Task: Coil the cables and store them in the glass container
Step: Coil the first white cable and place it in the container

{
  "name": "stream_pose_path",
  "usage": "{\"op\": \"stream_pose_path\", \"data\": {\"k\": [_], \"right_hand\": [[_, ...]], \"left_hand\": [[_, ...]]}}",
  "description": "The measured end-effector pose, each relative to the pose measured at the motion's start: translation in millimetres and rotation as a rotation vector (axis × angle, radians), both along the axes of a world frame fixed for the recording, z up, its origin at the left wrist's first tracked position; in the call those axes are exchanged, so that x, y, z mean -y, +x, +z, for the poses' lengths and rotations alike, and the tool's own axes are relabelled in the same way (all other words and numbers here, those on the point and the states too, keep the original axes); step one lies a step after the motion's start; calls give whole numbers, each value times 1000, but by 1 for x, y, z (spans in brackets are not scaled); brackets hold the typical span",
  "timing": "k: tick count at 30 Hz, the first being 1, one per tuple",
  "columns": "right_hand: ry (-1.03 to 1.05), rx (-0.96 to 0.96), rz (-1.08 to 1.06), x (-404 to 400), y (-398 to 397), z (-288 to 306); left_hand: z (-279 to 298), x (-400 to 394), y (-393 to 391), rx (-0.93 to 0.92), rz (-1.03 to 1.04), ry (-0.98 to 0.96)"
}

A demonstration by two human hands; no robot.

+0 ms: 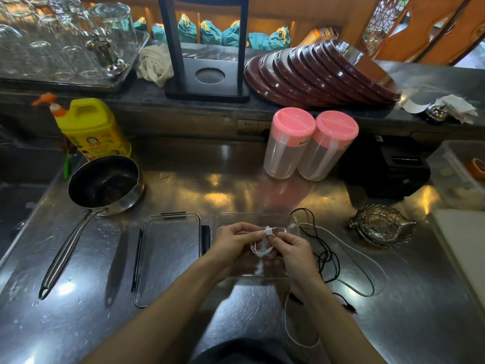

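Observation:
Both hands hover over the clear glass container (225,218) on the steel counter. My left hand (233,239) and my right hand (291,248) together hold a short white cable (259,249) wound into a small coil between them. The right fingers pinch its USB plug, which points right. A black cable (328,256) lies loose and tangled on the counter to the right of the container. Around it loops a longer white cable (364,256), running back toward me under my right forearm. The container's lid (168,256) lies flat to the left.
A steel saucepan (105,185) with a long handle sits at the left, a yellow soap jug (91,127) behind it. Two pink-lidded plastic jars (309,145) stand behind the container. A metal leaf dish (380,224) and a white board (464,245) lie at the right.

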State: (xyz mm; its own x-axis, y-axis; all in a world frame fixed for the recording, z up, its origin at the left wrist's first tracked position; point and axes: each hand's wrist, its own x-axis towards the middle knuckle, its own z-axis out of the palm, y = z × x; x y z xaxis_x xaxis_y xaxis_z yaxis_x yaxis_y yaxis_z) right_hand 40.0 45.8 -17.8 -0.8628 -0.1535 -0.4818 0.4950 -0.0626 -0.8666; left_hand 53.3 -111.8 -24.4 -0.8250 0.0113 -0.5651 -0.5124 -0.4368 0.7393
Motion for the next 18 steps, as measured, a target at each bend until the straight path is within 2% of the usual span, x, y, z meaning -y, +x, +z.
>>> {"op": "stream_pose_path", "data": {"k": [4, 8, 10, 12, 18], "right_hand": [[-93, 48, -1, 3, -2, 4], [-199, 123, 12, 2, -5, 7], [-228, 154, 35, 1, -5, 7], [-242, 184, 56, 1, -5, 7], [-305, 225, 77, -3, -6, 5]], "left_hand": [[-1, 12, -3, 37, -52, 142], [7, 27, -4, 56, -229, 258], [4, 33, -6, 75, -292, 205], [4, 36, -9, 71, -332, 68], [12, 32, -11, -55, -345, -215]]}}
